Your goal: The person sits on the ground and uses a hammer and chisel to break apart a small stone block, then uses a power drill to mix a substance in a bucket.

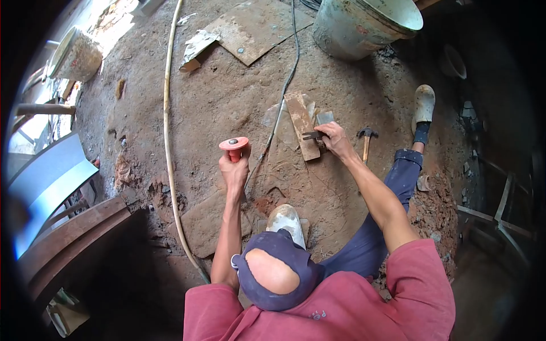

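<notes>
My left hand (pixel 234 170) is wrapped round the stem of a red tool with a round, flat top (pixel 234 143), held upright above the dirt floor. My right hand (pixel 334 140) is closed on a dark metal tool (pixel 312 136), whose two prongs point left. This dark tool lies over a narrow, dusty wooden board (pixel 300 122). A small grey flat piece (pixel 325 117) is just beyond my right fingers. To the right of that hand, a claw hammer (pixel 366 139) rests on the ground.
A large dirty bucket (pixel 364 28) stands at the top right, another bucket (pixel 77 57) at the upper left. A pale hose (pixel 167 113) and a dark cable (pixel 286 85) cross the floor. A flat board (pixel 259 28) lies at the top. My knee and shoes are near.
</notes>
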Demonstrator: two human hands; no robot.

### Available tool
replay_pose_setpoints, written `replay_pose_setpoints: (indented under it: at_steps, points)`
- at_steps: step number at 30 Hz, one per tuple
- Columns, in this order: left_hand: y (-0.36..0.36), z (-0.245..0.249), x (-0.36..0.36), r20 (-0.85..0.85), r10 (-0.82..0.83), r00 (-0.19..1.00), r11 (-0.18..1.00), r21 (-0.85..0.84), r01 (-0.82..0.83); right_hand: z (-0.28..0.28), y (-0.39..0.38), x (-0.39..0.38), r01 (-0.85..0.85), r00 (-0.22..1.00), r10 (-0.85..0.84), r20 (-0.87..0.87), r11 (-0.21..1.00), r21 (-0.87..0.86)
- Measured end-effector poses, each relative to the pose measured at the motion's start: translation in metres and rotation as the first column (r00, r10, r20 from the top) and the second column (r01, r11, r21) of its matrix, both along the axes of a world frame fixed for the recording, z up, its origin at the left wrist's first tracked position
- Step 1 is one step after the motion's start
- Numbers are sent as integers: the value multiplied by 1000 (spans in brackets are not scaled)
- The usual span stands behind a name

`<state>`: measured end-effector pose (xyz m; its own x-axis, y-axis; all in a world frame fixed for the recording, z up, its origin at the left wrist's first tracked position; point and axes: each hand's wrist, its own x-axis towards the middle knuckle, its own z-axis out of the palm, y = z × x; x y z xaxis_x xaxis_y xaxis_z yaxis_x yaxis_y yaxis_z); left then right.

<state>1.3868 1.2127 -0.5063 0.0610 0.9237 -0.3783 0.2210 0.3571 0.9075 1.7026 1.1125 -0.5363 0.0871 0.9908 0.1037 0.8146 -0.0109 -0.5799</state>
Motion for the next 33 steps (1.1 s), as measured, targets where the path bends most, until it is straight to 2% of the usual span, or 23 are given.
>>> replay_pose_setpoints:
  at_steps: [1, 3, 6, 10, 13, 15, 18, 20, 21, 22, 23, 24, 25, 26, 28, 29, 31, 32, 33]
  points:
    - [-5, 10, 3, 35, 4, 999, 997, -72, -2, 1, 0, 0, -10, 999, 10, 46, 1000, -2]
    - [-12, 4, 6, 71, -25, 997, 998, -53, 29, 5, 5, -1, -15, 994, 15, 112, 1000, -4]
    - [-19, 10, 7, 107, -79, 991, 997, -7, 81, -1, 5, 0, 53, 995, -49, 89, 998, -42]
    - [-28, 21, -4, 89, -161, 983, 985, -47, 165, -3, 2, 1, 74, 987, -67, 146, 996, -42]
    - [-35, 18, -14, -2, -226, 974, 972, -63, 225, -4, 2, 5, 12, 993, -9, 114, 1000, -21]
    - [-41, 11, -16, 21, -240, 970, 969, -48, 241, -1, -2, 6, -100, 983, 99, 155, 995, 2]
    - [-48, 8, -7, 58, -253, 966, 964, -66, 257, -10, -4, 9, -80, 986, 77, 147, 997, 18]
    - [-44, 12, 7, 0, -299, 954, 948, -109, 297, -7, -8, 11, -85, 986, 87, 140, 996, -19]
    - [-45, 18, 17, 86, -254, 963, 960, -99, 262, 3, -13, 9, -25, 982, 13, 188, 998, 62]
    - [-43, 25, 24, 74, -269, 960, 956, -104, 276, 12, -21, 4, 37, 972, -68, 226, 990, 138]
    - [-40, 28, 32, 103, -254, 962, 956, -122, 266, 15, -32, 3, 54, 973, -82, 215, 990, 132]
    - [-36, 30, 40, 135, -234, 963, 958, -138, 253, 18, -43, 5, 278, 950, -297, 100, 947, 163]
    - [-31, 33, 48, 140, -231, 963, 964, -104, 246, 18, -54, 8, 488, 870, -493, -14, 856, 170]
    - [-25, 40, 59, 164, -239, 957, 964, -79, 254, 16, -69, 10, 495, 866, -500, -16, 853, 165]
    - [-12, 61, 80, 274, -306, 912, 945, -26, 325, 15, -99, 13, 791, 597, -759, -260, 611, 32]
    - [-7, 73, 96, 332, -319, 888, 943, 19, 332, 14, -112, 14, 795, 591, -763, -261, 606, 31]
    - [6, 79, 123, 458, -400, 793, 913, 124, 389, 12, -136, 17, 895, 429, -903, -19, 428, -128]
    - [12, 76, 137, 521, -435, 734, 894, 150, 423, 2, -148, 21, 898, 424, -906, -21, 423, -125]
    - [16, 73, 150, 537, -472, 699, 873, 176, 455, -11, -158, 24, 899, 436, -898, 49, 434, -52]
